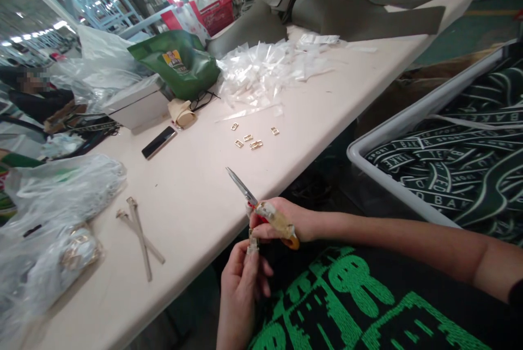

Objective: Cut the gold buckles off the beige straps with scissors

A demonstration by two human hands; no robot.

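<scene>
My right hand [296, 218] is closed around scissors [274, 217] with worn, tape-wrapped handles. Their blades point up and left over the table edge. Thumb and fingers of that hand also reach down to a small metal buckle [253, 234]. Just below, my left hand [242, 273] pinches the buckle, which seems to be on a short strap mostly hidden by the fingers. Several loose gold buckles [256, 145] lie on the pale table [196, 186] beyond the scissor tips. To the left, two thin beige straps [141, 241] lie crossed, with buckles at their upper ends.
Clear plastic strips [261, 72] are heaped behind the buckles. A green pouch [180, 64], a white box [137, 102] and a phone [159, 143] are farther left. Plastic bags [61, 203] cover the left side. A grey bin [355, 151] of lettered straps stands at right. People are in the background.
</scene>
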